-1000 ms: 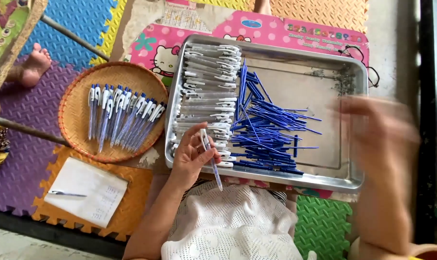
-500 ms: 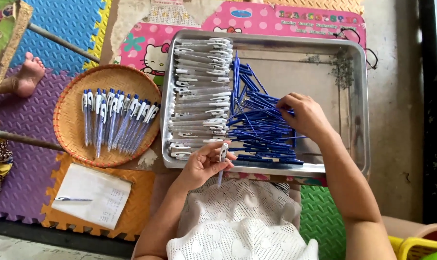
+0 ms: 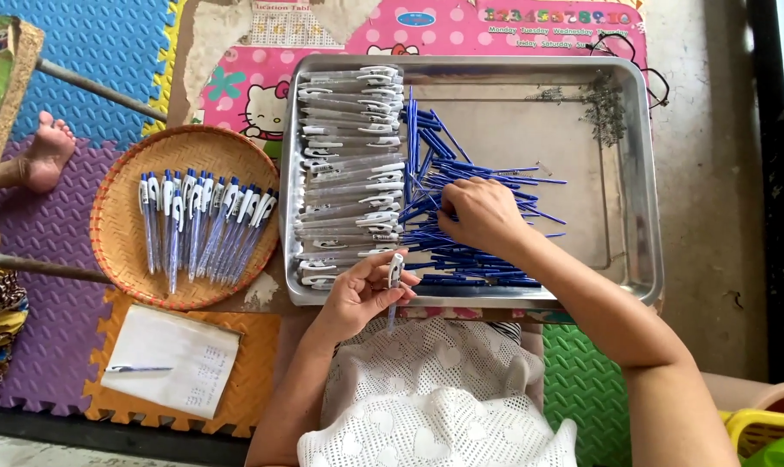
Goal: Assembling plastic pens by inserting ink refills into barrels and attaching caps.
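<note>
My left hand (image 3: 362,294) holds a clear pen barrel (image 3: 395,275) upright at the near rim of a metal tray (image 3: 634,164). My right hand (image 3: 481,214) rests palm down on a heap of blue ink refills (image 3: 448,156) in the tray's middle, fingers curled into them; whether it grips one is hidden. A stack of empty clear pen barrels (image 3: 344,164) with white clips fills the tray's left side. To the left, a round woven basket (image 3: 120,251) holds several assembled blue pens (image 3: 197,220).
A paper sheet (image 3: 180,363) with a pen (image 3: 141,369) lies on orange foam mat at lower left. Another person's bare foot (image 3: 46,151) sits at far left beside a metal bar (image 3: 98,86). Small springs (image 3: 604,104) lie in the tray's far right corner.
My right hand swept in from the right and settled on the blue refills. My left hand brought the pen barrel back to the tray's near rim.
</note>
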